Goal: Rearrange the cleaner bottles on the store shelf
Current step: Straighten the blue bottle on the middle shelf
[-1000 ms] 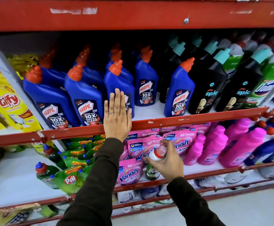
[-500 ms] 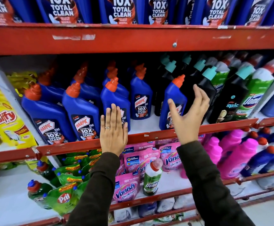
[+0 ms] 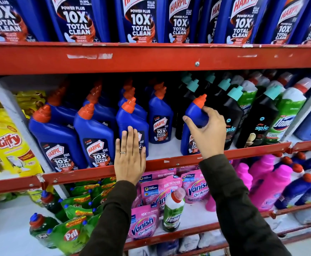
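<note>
Blue Harpic bottles with orange caps fill the left half of the middle shelf. My right hand grips the shoulder of the rightmost blue Harpic bottle, which stands at the front beside the black Spic bottles. My left hand lies flat, fingers together, against another Harpic bottle and the red shelf rail. A green-and-white Domex bottle stands alone on the lower shelf among pink Vanish pouches.
Large Harpic bottles line the top shelf. Green Domex bottles stand right of the Spic ones. Yellow Giffy packs are at the left, green Pril pouches lower left, pink bottles lower right.
My right hand let go of the Domex bottle on the lower shelf, rose to the middle shelf and closed on the rightmost Harpic bottle. The view tilted upward. My left hand stayed put.
</note>
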`<state>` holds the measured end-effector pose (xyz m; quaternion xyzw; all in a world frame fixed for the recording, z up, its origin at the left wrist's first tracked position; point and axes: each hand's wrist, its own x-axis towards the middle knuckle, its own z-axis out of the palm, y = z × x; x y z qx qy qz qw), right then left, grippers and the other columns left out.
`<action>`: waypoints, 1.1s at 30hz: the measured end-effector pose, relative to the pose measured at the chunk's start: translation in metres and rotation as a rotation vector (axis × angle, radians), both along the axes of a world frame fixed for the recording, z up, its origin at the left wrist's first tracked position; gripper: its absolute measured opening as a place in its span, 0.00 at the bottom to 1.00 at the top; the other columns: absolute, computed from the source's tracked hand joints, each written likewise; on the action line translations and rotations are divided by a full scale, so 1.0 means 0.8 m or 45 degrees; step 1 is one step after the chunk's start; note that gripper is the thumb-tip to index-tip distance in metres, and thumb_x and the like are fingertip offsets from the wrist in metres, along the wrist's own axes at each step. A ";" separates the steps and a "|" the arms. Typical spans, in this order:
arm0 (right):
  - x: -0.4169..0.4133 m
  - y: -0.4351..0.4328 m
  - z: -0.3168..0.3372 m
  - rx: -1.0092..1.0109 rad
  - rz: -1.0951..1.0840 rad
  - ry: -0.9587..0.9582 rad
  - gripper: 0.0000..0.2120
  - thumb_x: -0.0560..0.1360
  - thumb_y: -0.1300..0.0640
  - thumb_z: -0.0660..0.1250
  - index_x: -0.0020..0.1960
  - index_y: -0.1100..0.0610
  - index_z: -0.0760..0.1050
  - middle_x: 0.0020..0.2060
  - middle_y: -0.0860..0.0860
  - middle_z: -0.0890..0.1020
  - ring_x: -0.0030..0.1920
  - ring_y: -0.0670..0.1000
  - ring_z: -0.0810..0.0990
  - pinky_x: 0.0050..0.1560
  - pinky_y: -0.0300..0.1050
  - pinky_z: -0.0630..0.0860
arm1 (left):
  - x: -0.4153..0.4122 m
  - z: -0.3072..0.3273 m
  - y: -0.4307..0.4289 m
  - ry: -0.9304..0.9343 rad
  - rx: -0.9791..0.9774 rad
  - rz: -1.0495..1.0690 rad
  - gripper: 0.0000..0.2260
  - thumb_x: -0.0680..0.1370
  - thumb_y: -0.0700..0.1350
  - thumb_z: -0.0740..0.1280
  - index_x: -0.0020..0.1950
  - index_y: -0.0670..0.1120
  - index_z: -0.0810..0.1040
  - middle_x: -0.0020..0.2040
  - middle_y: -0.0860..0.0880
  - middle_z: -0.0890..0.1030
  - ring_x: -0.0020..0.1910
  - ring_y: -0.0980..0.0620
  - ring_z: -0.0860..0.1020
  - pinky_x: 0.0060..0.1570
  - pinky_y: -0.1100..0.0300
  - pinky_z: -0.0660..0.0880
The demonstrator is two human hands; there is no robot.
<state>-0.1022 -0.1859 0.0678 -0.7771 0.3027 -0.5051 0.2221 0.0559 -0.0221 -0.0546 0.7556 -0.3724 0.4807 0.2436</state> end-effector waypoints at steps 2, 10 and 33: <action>0.003 0.009 0.004 -0.028 -0.007 0.016 0.29 0.73 0.40 0.75 0.65 0.57 0.78 0.58 0.51 0.82 0.61 0.54 0.77 0.56 0.39 0.67 | 0.000 0.000 -0.001 0.003 -0.002 -0.004 0.34 0.84 0.49 0.55 0.84 0.42 0.39 0.84 0.46 0.38 0.84 0.49 0.39 0.83 0.51 0.40; 0.046 0.068 0.003 -0.159 0.023 0.025 0.29 0.70 0.34 0.74 0.61 0.52 0.80 0.54 0.46 0.84 0.55 0.50 0.80 0.52 0.45 0.76 | 0.001 -0.001 0.000 -0.004 0.008 0.014 0.34 0.84 0.49 0.54 0.84 0.42 0.39 0.84 0.45 0.38 0.84 0.49 0.40 0.83 0.50 0.40; -0.050 -0.088 0.038 -0.095 -0.521 -0.247 0.25 0.78 0.45 0.67 0.67 0.60 0.73 0.63 0.60 0.75 0.62 0.64 0.73 0.65 0.52 0.65 | -0.003 0.001 -0.001 -0.019 0.029 0.062 0.34 0.84 0.49 0.53 0.84 0.40 0.40 0.84 0.44 0.38 0.84 0.48 0.39 0.82 0.50 0.39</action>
